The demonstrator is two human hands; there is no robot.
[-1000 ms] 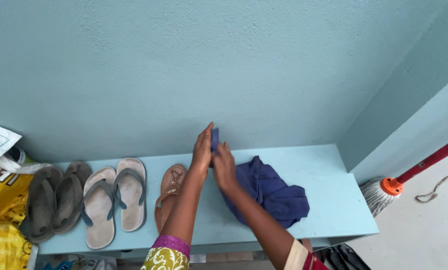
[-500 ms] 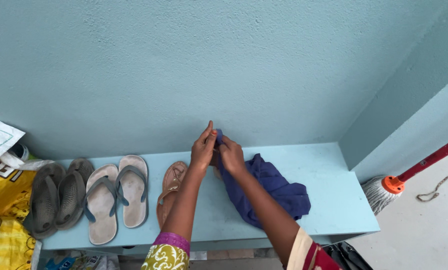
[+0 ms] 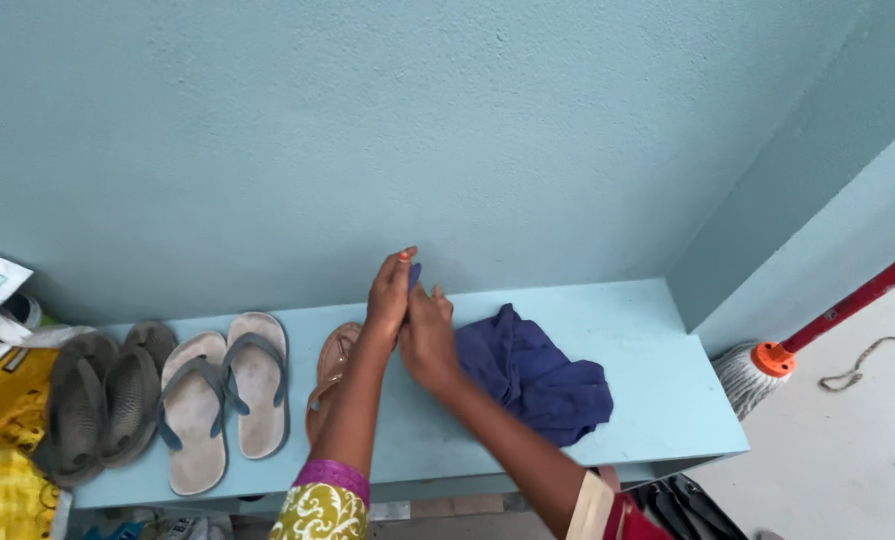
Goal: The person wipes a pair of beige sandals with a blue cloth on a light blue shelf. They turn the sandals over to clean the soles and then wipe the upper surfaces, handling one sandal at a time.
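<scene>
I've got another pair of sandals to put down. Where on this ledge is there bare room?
The widest bare patch is the ledge's right end, between the blue cloth and the side wall. A narrower strip runs along the front edge under the arms. The left half is crowded: grey slippers, white flip-flops, then a brown sandal beside the left hand.

A light blue counter (image 3: 657,400) ran along the wall. From its left end lay a pair of grey sandals (image 3: 102,400), then a pair of pale flip-flops with blue-grey straps (image 3: 222,400), then a single brown sandal (image 3: 329,375) partly hidden by an arm. To the right of that a crumpled dark blue cloth (image 3: 537,375) rested on the counter, with bare surface beyond it.
</scene>
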